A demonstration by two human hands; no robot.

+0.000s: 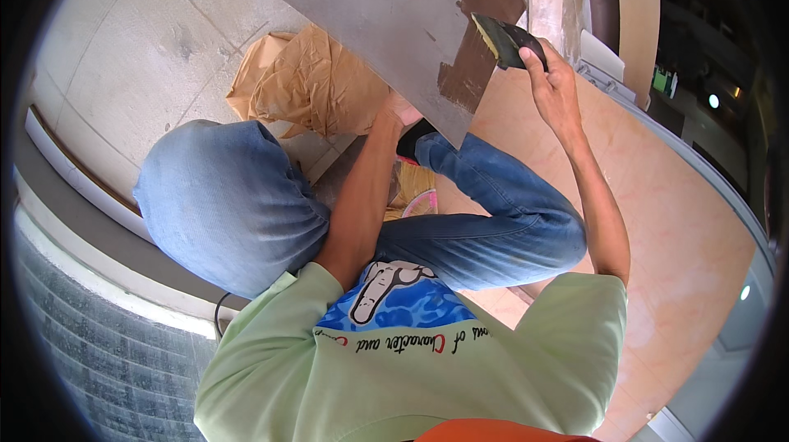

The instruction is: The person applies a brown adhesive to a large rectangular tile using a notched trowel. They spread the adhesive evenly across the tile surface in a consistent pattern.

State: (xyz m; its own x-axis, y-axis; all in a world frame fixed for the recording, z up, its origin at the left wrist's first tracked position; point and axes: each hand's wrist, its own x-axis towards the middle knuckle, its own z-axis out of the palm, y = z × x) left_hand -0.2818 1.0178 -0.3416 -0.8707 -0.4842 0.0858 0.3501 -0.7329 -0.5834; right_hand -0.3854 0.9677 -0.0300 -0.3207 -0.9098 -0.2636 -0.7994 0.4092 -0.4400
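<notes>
A long flat grey panel (370, 16) slants across the top middle, with dark brown patches of coating or adhesive on its right part. My left hand (404, 110) is at the panel's lower left edge, its fingers partly hidden beneath it; whether they grip it I cannot tell. My right hand (548, 78) holds a dark, flat scraper-like block (508, 41) with a yellowish edge, just off the panel's right edge, beside the brown patch. Crumpled brown paper (320, 81) lies on the floor left of my left hand.
Tiled floor (154, 29) extends at the upper left. A broom head (416, 186) with yellow bristles lies between my legs. A small pale block (546, 13) lies beyond the panel's right edge. A metal track (684, 140) curves along the right, and a grey sill (92, 195) runs at the left.
</notes>
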